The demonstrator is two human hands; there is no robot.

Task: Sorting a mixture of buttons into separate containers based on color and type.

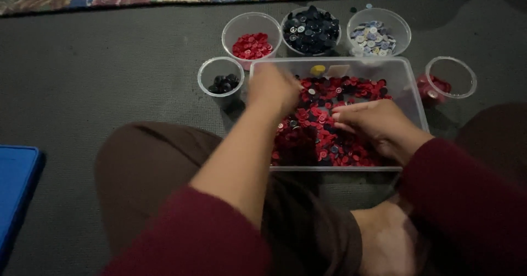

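Overhead, left hand (pixel 273 89) blurred, grip unclear, right hand (pixel 369 121) flat, fingers loose, over button tray (pixel 409 84).

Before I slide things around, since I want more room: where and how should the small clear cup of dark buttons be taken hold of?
Take the small clear cup by its round wall just under the rim, fingers wrapped from the left. It stands upright and open, so gripping the sides probably keeps the dark buttons in. Its left side faces bare mat; the right sits close to the clear bin and the left hand.
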